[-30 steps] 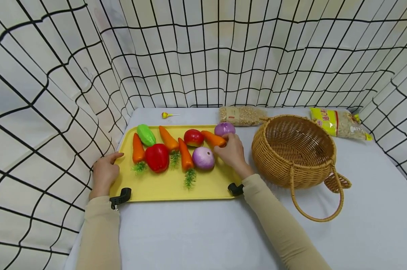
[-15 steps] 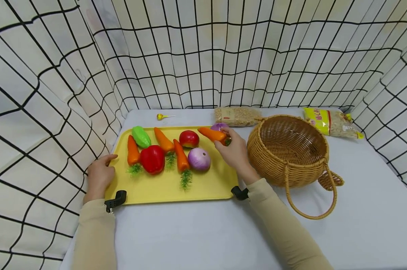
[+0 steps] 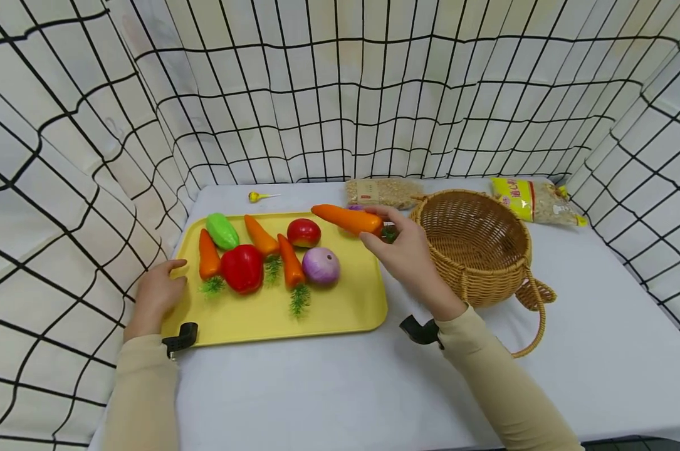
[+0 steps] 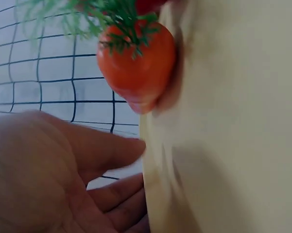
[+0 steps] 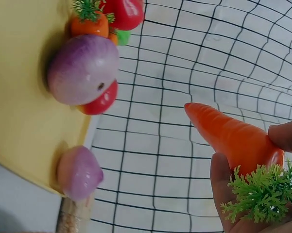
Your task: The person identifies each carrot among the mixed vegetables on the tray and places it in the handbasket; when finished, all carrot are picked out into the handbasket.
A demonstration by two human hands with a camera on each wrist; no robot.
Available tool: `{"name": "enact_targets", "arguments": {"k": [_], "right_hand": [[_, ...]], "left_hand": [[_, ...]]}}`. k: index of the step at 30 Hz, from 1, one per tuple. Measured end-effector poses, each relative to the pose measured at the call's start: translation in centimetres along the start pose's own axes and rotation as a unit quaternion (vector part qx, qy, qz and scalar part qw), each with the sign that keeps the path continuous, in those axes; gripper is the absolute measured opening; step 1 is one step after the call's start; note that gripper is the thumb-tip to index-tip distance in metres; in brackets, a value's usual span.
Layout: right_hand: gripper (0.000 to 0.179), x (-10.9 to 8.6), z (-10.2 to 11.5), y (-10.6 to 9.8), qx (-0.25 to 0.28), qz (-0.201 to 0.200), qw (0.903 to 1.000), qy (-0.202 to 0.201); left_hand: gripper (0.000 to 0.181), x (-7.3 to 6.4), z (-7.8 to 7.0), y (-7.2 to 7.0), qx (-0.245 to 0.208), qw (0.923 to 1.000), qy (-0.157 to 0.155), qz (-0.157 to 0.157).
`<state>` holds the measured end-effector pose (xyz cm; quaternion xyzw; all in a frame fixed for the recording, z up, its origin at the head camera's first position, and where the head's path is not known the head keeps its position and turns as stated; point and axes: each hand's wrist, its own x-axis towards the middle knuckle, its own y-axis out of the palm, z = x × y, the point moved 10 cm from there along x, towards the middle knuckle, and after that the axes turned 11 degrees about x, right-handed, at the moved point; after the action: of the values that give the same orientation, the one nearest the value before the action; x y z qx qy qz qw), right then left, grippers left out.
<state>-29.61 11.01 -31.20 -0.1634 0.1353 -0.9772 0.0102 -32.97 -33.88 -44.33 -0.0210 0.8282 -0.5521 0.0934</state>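
My right hand (image 3: 404, 254) pinches the carrot (image 3: 345, 219) by its thick end, raised over the tray's (image 3: 340, 313) far right corner; my left hand (image 3: 158, 293), fingers extended, is at the tray's left edge. I judge the carrot light, stiff, slick, best held near its leaves (image 5: 262, 196). Right of the tray: the basket (image 3: 481, 285).

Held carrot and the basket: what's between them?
In the head view, the right hand, gripping the carrot, and the carrot's leafy top lie between it and the basket.
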Motion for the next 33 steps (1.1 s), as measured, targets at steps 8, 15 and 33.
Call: {"name": "enact_targets", "arguments": {"k": [8, 15, 33], "right_hand": [[0.041, -0.5, 2.3, -3.4, 0.005, -0.001, 0.9997, -0.022], [0.043, -0.5, 2.1, -7.2, -0.016, -0.021, 0.9994, -0.025], [0.047, -0.7, -3.8, -17.8, 0.081, -0.09, 0.9895, 0.08]], "left_hand": [[0.057, -0.1, 0.5, 0.3, 0.005, 0.9988, 0.023, 0.044], [0.056, -0.1, 1.1, 0.6, -0.048, 0.9979, 0.042, 0.006], [0.044, 0.0, 1.9, 0.5, -0.134, 0.9892, 0.03, -0.051]]}}
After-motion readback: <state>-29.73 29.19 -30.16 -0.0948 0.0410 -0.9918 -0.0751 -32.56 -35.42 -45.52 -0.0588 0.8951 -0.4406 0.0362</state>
